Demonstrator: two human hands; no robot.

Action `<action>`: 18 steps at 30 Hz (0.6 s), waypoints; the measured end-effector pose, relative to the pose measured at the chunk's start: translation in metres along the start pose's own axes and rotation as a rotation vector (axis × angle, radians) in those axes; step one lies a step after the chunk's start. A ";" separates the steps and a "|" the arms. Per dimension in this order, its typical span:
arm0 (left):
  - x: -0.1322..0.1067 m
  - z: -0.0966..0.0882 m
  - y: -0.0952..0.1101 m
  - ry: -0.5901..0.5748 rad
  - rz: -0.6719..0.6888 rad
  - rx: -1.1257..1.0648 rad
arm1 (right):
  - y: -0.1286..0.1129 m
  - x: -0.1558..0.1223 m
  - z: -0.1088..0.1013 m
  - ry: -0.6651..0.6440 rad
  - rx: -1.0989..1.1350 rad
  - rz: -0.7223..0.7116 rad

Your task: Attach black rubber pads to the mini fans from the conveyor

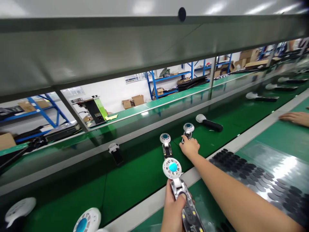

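Note:
My left hand (173, 206) is closed around a handheld device with a round white vented head (172, 168), a bright blue centre and a dark, open handle showing circuit parts. The thumb presses on the handle. Reaching over the green conveyor belt (135, 174), my right hand (190, 148) grips the handle of a second such device (188, 127), its head pointing away from me. A third device (166, 145) lies on the belt between the two, partly hidden behind the held one's head. Just right of my right hand is a device with a closed black handle (209, 123).
More devices (87, 220) lie along the belt on both sides. Many black discs (260, 180) cover the bench at right, near another person's hand (294, 118). A metal shelf (120, 48) hangs overhead. A black machine (95, 111) stands beyond the belt.

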State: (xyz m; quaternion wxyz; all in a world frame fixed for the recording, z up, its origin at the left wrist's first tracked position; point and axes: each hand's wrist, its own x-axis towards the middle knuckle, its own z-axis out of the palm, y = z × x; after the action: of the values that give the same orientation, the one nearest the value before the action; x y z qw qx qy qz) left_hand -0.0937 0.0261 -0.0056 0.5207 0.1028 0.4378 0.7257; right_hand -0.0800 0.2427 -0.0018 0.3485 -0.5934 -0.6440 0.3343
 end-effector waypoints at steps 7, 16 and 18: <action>0.005 -0.003 0.012 0.170 0.113 -0.084 | 0.019 -0.087 -0.060 -0.090 0.337 -0.120; 0.004 -0.003 0.019 0.217 0.171 0.028 | 0.080 -0.197 -0.092 -0.302 0.465 -0.072; 0.020 -0.006 0.027 0.255 0.163 0.078 | 0.080 -0.196 -0.090 -0.250 0.419 -0.158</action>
State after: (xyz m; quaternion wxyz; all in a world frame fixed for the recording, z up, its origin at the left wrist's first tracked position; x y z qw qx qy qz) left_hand -0.1239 0.0384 0.0047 0.3959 0.0654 0.5183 0.7552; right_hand 0.0487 0.0543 -0.0316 0.4066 -0.4101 -0.6430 0.5030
